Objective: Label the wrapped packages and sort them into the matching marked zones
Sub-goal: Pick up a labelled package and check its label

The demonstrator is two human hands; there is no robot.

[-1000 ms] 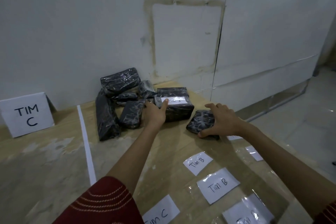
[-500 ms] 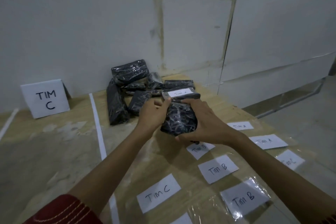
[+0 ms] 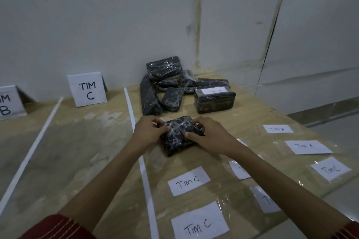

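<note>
Between the two hands, near the middle of the wooden table [image 3: 97, 141], sits a small dark wrapped package [image 3: 178, 137]; whether it rests on the wood or hangs just above it cannot be told. The left hand [image 3: 148, 133] grips its left end, fingers curled over the top edge; the right hand [image 3: 211, 138] grips the right end, thumb pressed on the upper face; the package bears no label on the side that shows. It lies just right of a white tape strip [image 3: 145, 180]. Behind it, against the wall, is a heap of dark packages [image 3: 165, 87]; beside the heap stands a boxy package [image 3: 214, 103] with a "Tim A" slip on top. Loose paper labels lie to the right and nearer: "Tim C" [image 3: 189, 180], "Tim C" [image 3: 200, 223], "Tim A" [image 3: 308, 147]. Left of the strip stands a "TIM C" sign [image 3: 87, 89]; farther left, a sign ending in "B" [image 3: 8, 103].
</note>
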